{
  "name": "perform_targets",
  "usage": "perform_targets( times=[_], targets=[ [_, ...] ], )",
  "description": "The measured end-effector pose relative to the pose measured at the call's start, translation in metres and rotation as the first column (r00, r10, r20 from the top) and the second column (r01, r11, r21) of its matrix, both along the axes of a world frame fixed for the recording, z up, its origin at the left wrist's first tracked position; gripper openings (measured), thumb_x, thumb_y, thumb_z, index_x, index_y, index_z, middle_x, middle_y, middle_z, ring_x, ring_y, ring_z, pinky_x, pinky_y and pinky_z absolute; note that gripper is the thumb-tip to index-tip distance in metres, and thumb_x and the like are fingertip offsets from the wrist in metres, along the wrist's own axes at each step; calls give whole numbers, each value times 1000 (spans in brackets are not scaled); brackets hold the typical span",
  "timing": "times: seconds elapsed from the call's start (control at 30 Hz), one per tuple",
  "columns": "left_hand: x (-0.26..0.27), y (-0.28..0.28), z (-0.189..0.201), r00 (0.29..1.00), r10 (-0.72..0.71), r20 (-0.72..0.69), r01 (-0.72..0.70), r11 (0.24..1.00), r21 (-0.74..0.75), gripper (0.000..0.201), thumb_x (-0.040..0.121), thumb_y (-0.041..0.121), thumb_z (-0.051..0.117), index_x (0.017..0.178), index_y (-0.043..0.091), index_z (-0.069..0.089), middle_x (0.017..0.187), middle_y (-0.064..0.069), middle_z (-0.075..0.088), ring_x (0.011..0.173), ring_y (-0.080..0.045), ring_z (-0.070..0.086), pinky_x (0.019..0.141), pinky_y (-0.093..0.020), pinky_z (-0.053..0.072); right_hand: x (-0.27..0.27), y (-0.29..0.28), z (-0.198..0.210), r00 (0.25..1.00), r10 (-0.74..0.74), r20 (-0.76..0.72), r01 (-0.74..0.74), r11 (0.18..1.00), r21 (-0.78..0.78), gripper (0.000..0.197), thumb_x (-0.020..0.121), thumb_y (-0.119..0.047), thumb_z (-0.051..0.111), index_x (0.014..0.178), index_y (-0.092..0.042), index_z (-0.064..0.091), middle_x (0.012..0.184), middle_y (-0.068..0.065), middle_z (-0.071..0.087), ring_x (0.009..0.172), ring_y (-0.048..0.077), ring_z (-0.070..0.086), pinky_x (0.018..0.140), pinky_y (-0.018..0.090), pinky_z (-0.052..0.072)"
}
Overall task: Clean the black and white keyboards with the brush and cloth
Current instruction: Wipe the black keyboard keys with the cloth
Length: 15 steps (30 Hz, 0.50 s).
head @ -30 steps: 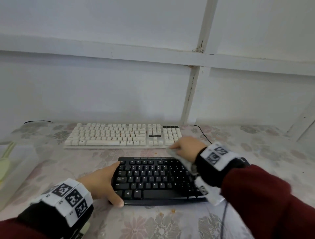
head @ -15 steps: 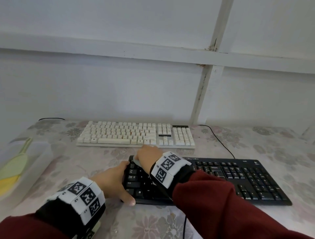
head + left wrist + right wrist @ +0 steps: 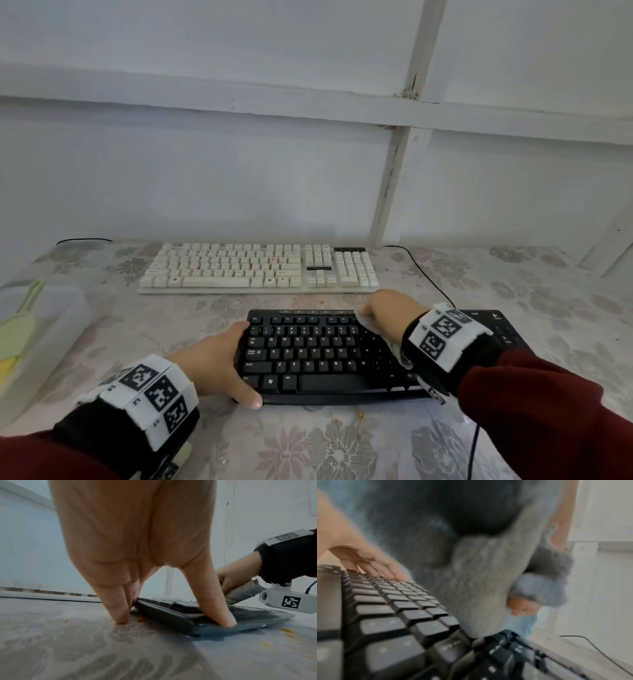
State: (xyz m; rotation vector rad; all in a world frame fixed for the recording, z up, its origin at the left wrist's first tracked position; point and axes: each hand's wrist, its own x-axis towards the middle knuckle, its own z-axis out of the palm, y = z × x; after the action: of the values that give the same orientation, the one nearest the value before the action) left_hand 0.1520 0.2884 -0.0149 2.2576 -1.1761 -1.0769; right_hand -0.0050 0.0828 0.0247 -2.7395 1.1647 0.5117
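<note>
The black keyboard lies on the near part of the flowered table, and the white keyboard lies behind it. My left hand braces the black keyboard's left end: straight fingers at the far corner, thumb on the front edge. My right hand grips a bunched grey cloth and presses it on the upper key rows, right of the middle. In the right wrist view the cloth hangs blurred over the keys. A yellow-green tool, perhaps the brush, lies at the left.
A translucent box at the table's left edge covers or holds the yellow-green tool. A black cable runs between the keyboards at the right. Orange crumbs lie in front of the black keyboard. The white wall stands close behind.
My right hand swept the cloth to the black keyboard's left end and has come back right along the top rows. My left hand has stayed on the left end.
</note>
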Motion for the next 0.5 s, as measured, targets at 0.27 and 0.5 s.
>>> perform_targets(
  times=[0.27,0.5],
  targets=[
    [-2,1,2,999,-18,-28,17,999,-31,109,60,22,88,143,27,17,110,30,43,113,-2,45,100,-19,32,44,39,16,972,152,178,-184,967,178,28,96,-18,48,120,-12,63,125,6,61,110,22,60,100,34,47],
    [2,-1,1,996,-41,-73,34,995,-97,93,60,20,87,127,35,24,104,31,45,96,13,48,81,-1,36,106,81,-2,932,337,133,-357,918,171,23,92,-5,44,80,-7,63,83,8,59,85,22,55,80,32,46]
  ],
)
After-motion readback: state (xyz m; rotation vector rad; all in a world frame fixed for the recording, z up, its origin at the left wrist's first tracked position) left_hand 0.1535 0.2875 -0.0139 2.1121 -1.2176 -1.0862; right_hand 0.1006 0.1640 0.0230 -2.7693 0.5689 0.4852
